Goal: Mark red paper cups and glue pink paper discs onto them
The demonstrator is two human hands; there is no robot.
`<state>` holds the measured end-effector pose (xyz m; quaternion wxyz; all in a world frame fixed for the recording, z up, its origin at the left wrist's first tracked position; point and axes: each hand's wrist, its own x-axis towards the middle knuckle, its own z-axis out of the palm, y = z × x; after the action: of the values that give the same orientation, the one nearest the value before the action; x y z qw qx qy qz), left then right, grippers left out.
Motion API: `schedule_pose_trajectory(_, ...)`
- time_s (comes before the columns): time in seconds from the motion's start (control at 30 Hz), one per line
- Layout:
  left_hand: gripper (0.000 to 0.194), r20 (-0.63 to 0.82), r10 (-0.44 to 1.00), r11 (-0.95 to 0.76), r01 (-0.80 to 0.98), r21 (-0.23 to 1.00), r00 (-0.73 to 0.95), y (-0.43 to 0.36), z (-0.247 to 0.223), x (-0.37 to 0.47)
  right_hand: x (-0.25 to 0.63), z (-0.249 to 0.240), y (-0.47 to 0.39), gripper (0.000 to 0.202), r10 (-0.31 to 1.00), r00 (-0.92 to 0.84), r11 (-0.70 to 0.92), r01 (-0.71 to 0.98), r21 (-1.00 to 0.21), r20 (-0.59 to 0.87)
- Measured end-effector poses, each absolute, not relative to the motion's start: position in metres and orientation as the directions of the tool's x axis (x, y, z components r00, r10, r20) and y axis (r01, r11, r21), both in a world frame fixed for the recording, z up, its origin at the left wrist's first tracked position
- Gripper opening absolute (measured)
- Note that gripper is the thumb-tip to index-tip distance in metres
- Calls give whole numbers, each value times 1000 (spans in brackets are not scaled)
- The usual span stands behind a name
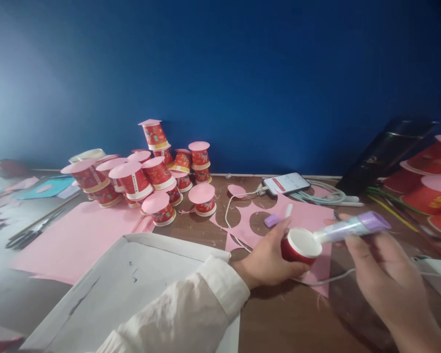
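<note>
Nearest camera: right hand (pixel 385 274), fingers pinching glue stick (pixel 347 228), its tip at rim of red paper cup (pixel 297 251). Cup mouth up, gripped between thumb and curled fingers of left hand (pixel 266 260). Below, brown tabletop (pixel 279 318), pink paper sheet (pixel 305 208) with round cutouts. Beyond, smartphone (pixel 286 184), pink-topped red cups (pixel 159 210), blue wall (pixel 242 93).

- Phone screen (pixel 286 183): txt too sm. to read.
- Sm. red cup (pixel 130 180), L of view: vert. label, chars illegible.
- Lg. red cups (pixel 435 198), far R: yellow lettering, blurred.
</note>
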<state>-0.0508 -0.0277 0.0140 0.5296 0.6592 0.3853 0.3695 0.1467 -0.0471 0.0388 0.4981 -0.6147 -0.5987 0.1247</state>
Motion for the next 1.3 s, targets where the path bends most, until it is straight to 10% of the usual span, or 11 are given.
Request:
schedule_pose_trajectory(0.27, 112, 81, 860, -210, 205, 956, 503, -26, 8, -51, 153, 20, -36, 34, 881, 82, 261, 738, -622, 467)
schedule_pose_trajectory(0.77, 114, 72, 875, -223, 267, 938, 478, -26, 11, -52, 149, 35, -45, 43, 877, 250, 204, 578, -790, 410)
schedule_pose_trajectory(1.07, 82, 148, 866, -236, 130, 963, 477, -26, 12, -49, 148, 29, -46, 37, 856, 160, 308, 605, -734, 491)
schedule_pose_trajectory(1.3, 120, 105, 944, -210, 325, 922, 313, -31, 2, -43, 139, 28, -50, 30, 840, 104, 404, 535, -742, 533)
